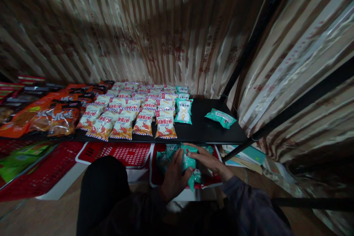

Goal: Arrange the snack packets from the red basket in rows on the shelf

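Note:
Over a red basket [154, 177] below the shelf edge, my left hand [174, 177] closes on the left side of a teal snack bag [188, 161]. The fingers of my right hand [207, 158] lie across the upper right of the same bag, so it sits between both hands. More teal bags [164, 156] lie in the basket around and under my hands, partly hidden by them. On the shelf just ahead, a short row of teal snack bags [183, 111] stands upright, and one teal bag [220, 118] lies on its side farther right.
The black shelf [197, 131] carries rows of white-and-orange snack bags [121, 123] and orange-black packs [64, 118]. Other red baskets [124, 153] stand below. Dark posts [249, 53] and striped sheeting [171, 25] bound the space. Flat papers or boxes [249, 155] lie at right.

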A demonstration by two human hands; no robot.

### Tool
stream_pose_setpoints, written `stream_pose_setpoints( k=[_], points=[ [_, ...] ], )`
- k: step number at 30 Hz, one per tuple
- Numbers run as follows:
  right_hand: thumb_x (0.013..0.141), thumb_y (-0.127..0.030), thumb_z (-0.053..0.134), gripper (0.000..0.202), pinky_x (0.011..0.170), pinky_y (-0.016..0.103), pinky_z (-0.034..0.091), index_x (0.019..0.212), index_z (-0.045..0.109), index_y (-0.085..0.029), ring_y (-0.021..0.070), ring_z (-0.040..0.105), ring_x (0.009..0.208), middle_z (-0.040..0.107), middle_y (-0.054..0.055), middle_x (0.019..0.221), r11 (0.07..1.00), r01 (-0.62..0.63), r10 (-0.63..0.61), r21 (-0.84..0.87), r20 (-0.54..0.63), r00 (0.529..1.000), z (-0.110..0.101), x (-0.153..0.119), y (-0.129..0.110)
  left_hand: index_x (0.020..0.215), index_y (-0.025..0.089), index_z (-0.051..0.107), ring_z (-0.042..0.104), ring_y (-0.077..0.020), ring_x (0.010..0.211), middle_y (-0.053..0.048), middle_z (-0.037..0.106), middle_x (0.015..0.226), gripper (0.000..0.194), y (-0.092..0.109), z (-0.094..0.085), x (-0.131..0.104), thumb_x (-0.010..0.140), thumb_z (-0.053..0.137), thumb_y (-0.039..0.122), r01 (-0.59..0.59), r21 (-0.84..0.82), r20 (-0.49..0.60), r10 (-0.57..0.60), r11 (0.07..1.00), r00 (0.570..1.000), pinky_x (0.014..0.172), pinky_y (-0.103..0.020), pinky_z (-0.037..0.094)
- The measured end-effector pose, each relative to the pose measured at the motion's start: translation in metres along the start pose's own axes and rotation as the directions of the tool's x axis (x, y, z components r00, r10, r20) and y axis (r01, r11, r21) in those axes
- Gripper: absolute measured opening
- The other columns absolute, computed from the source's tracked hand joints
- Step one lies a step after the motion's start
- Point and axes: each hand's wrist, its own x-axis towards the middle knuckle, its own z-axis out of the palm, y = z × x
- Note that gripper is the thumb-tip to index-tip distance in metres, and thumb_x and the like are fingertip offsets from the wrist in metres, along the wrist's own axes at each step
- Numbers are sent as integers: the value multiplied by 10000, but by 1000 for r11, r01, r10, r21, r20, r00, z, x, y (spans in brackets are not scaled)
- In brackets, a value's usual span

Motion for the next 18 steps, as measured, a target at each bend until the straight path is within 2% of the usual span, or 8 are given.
stream_pose_setpoints(
  k=[4,7,9,14,18],
  points=[
    [745,-394,701,508,1041,429,379,1233,648,-266,276,578,1184,661,36,1271,963,38,-47,268,25,999,-11,-4,-15,1487,192,293,271,-277,1454,-166,245,1579,594,21,-15,6,944,443,380,-27,-118,-11,26,993,1000,1165,-495,285],
    [704,-361,712,536,964,410,438,1224,652,-248,270,627,1098,717,47,1153,877,29,-48,479,29,998,-9,-3,-20,1478,215,328,229,-278,1469,-137,209,1597,565,33,-26,16,954,431,399,-7,-188,-6,6,982,1000,1181,-471,255],
    [673,-328,725,549,918,393,469,1212,658,-246,266,647,1053,737,49,1092,828,27,-40,561,10,999,-7,-2,-22,1472,216,344,219,-280,1472,-129,205,1600,555,37,-30,22,957,429,404,-10,-208,-8,8,978,1000,1187,-465,239],
    [652,-284,741,502,821,336,513,1149,681,-259,243,671,978,755,27,1000,759,43,4,650,-71,997,-10,0,-30,1473,197,332,266,-269,1455,-130,304,1563,580,39,-30,26,948,451,415,45,-273,-29,-55,961,998,1185,-451,249],
    [663,-328,760,418,731,299,528,1068,695,-250,224,683,908,755,10,932,732,94,47,675,-187,981,-15,8,-34,1485,184,293,494,-266,1297,-145,485,1438,652,39,-24,27,915,517,407,188,-415,1,-207,890,978,1077,-443,404]
  ],
)
